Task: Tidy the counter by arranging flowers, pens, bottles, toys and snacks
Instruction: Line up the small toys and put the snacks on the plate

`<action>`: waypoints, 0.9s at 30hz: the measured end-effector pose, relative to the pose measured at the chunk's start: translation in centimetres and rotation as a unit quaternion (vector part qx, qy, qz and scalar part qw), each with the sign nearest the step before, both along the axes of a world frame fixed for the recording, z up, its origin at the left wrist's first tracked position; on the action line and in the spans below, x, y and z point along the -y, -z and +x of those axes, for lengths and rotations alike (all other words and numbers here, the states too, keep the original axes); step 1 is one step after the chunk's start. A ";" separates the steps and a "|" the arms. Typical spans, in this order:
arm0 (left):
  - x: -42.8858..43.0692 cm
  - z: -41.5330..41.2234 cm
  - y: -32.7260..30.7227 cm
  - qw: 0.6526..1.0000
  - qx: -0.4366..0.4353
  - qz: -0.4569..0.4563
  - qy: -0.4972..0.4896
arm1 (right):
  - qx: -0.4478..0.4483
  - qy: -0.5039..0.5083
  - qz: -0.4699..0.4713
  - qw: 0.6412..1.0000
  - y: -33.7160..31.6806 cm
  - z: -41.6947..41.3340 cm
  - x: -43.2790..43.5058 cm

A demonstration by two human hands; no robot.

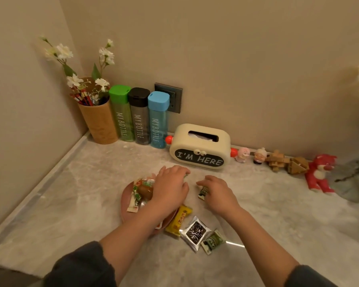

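Snacks on marble table (87, 183), both hands at work.
Left hand (170, 187) lies palm-down over the pink plate (125, 201) of wrapped snacks (140, 193), its grip state hidden; right hand (218, 193) has its grip pinched on a small green packet (203, 192). Near side: yellow (178, 221), black-silver (195, 233), green (212, 242) packets lie loose.

Bare marble counter (75, 204) lies open at lower left and right of centre; 3 bottles (139, 117), tissue box (199, 146) and toys (286, 162) block the back wall.
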State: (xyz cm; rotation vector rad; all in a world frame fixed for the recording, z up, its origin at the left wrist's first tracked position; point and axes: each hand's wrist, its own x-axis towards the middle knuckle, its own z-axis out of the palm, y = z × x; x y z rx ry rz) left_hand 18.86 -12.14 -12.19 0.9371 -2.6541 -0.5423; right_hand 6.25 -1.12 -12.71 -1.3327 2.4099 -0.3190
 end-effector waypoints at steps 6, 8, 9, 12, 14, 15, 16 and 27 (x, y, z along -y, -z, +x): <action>0.9 -2.5 1.0 0.993 0.110 -0.027 -0.022 | -0.071 -0.065 0.025 0.995 0.3 -1.6 0.4; 1.2 -3.3 1.3 0.990 0.132 -0.041 -0.032 | -0.067 -0.064 0.014 0.996 0.3 -2.2 0.8; 1.2 -3.6 1.4 0.988 0.140 -0.050 -0.038 | -0.065 -0.066 0.011 0.996 0.3 -2.6 1.0; 1.3 -4.2 1.8 0.987 0.146 -0.054 -0.050 | -0.035 -0.056 0.009 0.998 0.5 -3.2 1.4; 1.5 -4.4 1.7 0.988 0.140 -0.037 -0.054 | 0.004 -0.036 0.010 0.999 0.5 -3.2 1.6; 1.6 -4.4 1.6 0.989 0.137 -0.028 -0.053 | 0.020 -0.029 0.009 0.999 0.6 -3.2 1.6; 1.6 -4.5 1.6 0.990 0.135 -0.019 -0.047 | 0.030 -0.026 0.007 0.999 0.6 -3.2 1.6; -0.5 -1.2 -0.4 0.992 -0.096 0.064 -0.046 | 0.247 0.130 -0.202 0.939 -1.1 0.0 0.2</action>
